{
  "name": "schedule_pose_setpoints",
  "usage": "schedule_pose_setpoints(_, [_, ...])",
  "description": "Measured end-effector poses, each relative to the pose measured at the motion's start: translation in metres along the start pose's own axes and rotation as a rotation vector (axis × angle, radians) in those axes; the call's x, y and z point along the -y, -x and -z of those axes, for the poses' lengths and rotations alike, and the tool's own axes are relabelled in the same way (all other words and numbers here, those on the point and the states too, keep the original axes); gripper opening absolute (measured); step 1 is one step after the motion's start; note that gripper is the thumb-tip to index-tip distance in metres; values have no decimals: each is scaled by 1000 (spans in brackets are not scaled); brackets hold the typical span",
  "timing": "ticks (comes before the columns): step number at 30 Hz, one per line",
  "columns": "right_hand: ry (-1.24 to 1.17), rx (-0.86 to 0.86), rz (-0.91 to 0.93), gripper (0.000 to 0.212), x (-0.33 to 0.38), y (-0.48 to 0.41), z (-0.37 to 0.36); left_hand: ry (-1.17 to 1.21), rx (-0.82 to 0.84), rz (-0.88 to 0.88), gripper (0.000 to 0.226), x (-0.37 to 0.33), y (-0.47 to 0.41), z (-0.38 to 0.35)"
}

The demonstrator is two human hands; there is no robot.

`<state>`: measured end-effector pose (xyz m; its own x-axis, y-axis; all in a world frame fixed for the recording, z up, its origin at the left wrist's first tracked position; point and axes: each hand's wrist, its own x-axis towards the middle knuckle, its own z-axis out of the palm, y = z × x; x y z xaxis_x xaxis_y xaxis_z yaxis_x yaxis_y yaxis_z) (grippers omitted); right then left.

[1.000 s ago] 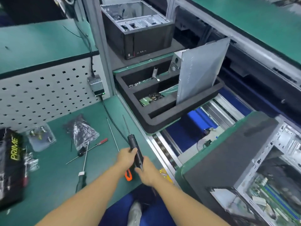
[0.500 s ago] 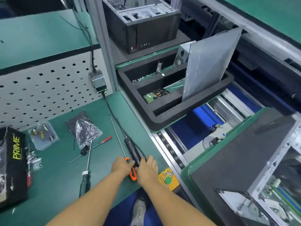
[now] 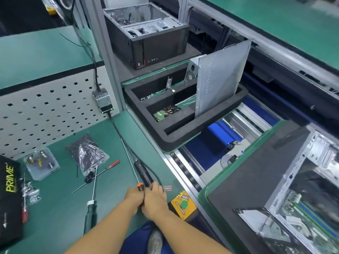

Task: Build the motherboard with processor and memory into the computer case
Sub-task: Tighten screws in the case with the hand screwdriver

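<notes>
The open computer case (image 3: 300, 180) lies on its side at the right on a green pallet, with the motherboard (image 3: 300, 213) visible inside. Low in the middle, both my hands meet on the green bench. My left hand (image 3: 134, 197) curls round an orange-handled screwdriver (image 3: 140, 186), whose thin shaft points away from me. My right hand (image 3: 155, 197) grips the rear end of the black electric screwdriver (image 3: 144, 174), which lies flat on the bench with its cable trailing back to a small box on the pegboard.
A black foam tray (image 3: 165, 129) holds a grey side panel (image 3: 220, 77), a power supply and a hard drive. A second open case (image 3: 146, 39) stands behind it. Loose screwdrivers (image 3: 91, 195), a screw bag (image 3: 88, 153) and a black PRIME box (image 3: 8, 198) lie to the left. A yellow button box (image 3: 183, 204) sits beside my right hand.
The electric screwdriver, held tilted above the bench a second ago, now lies flat on it. Both hands have dropped toward the near edge, and my left hand has closed on the orange handle.
</notes>
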<state>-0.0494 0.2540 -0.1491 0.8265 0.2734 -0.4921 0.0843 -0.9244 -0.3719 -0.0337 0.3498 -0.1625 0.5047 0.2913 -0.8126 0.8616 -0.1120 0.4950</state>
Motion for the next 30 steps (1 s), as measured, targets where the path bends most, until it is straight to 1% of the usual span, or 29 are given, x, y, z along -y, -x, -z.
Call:
schedule_pose_setpoints(2, [-116, 13, 0, 43, 1, -1, 0, 93, 41, -3, 21, 0, 8, 2])
schedule_pose_setpoints(5, [-400, 31, -10, 47, -1, -3, 12, 318, 98, -55, 14, -12, 24, 11])
schedule_pose_setpoints(7, [-596, 42, -25, 44, -3, -4, 26, 395, 198, -120, 10, -23, 39, 20])
schedule_pose_setpoints(8, [-670, 51, -29, 40, -3, -3, 34, 400, 262, -165, 9, -30, 48, 25])
schedule_pose_setpoints(10, [-768, 62, -32, 32, -5, -1, 49, 336, 344, -269, 15, -42, 62, 33])
schedule_pose_setpoints(11, [-814, 64, -23, 31, -7, 1, 59, 262, 339, -333, 16, -48, 68, 35])
schedule_pose_setpoints(14, [-922, 31, 35, 30, -14, 15, 92, 47, 213, -512, 15, -68, 83, 36])
schedule_pose_setpoints(16, [-974, -69, 57, 26, -23, 31, 119, 47, 196, -592, 23, -83, 97, 29])
schedule_pose_setpoints(17, [-1016, -127, 59, 22, -28, 40, 133, 95, 232, -612, 31, -93, 106, 23])
schedule_pose_setpoints(19, [-1114, -231, 66, 18, -43, 60, 157, 311, 374, -598, 41, -117, 122, 3])
schedule_pose_setpoints(20, [-1144, -276, 79, 14, -51, 71, 168, 407, 433, -590, 38, -131, 131, -10])
schedule_pose_setpoints(22, [-1151, -378, 87, 11, -70, 94, 193, 497, 523, -599, 21, -161, 149, -40])
schedule_pose_setpoints(23, [-1169, -422, 93, 11, -80, 108, 207, 514, 589, -611, 18, -174, 160, -57])
schedule_pose_setpoints(26, [-1313, -568, 177, 27, -116, 161, 250, 528, 797, -634, 21, -205, 209, -115])
schedule_pose_setpoints(30, [-1448, -707, 287, 26, -172, 247, 286, 452, 1123, -619, 22, -220, 289, -189])
